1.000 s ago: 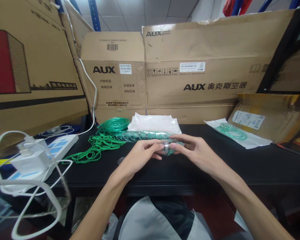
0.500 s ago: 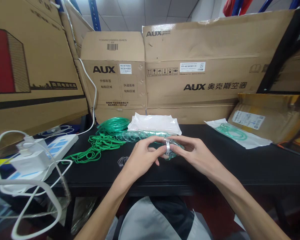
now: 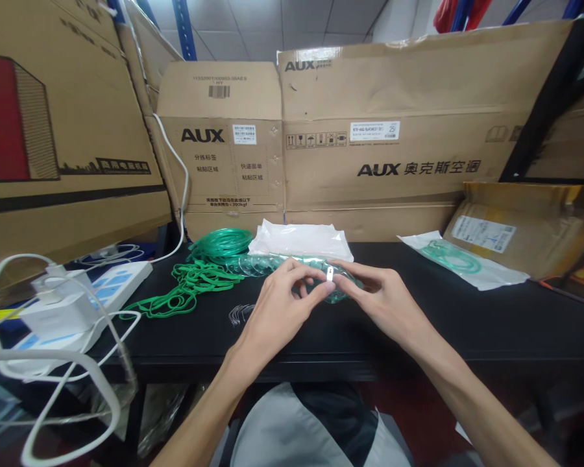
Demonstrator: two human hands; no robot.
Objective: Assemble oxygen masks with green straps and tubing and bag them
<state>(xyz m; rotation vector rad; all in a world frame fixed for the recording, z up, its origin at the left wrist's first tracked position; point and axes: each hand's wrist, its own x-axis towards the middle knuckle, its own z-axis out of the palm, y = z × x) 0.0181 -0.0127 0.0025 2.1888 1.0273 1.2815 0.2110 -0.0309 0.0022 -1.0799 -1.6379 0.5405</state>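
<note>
My right hand (image 3: 389, 295) is closed on a clear green plastic oxygen mask (image 3: 338, 297), held just above the black table. A small shiny metal nose clip (image 3: 329, 274) stands upright on the mask between my two hands. The thumb and forefinger of my left hand (image 3: 285, 295) pinch at that clip, and the right forefinger and thumb press near it. Much of the mask is hidden behind the fingers. Behind my hands lies a row of nested clear green masks (image 3: 257, 264). Left of my left hand is a small bunch of thin metal strips (image 3: 240, 314).
Green elastic straps (image 3: 180, 292) lie in a tangle at the left, before a coil of green tubing (image 3: 221, 243). A white package (image 3: 299, 241) is at the back. At right is a bag with tubing (image 3: 467, 259). A power strip (image 3: 121, 279) with loose cables occupies the left.
The metal clip has turned from a ring-like, edge-on view to a flat upright face and sits slightly higher. My left fingers have shifted up and curled in; the right hand has barely moved.
</note>
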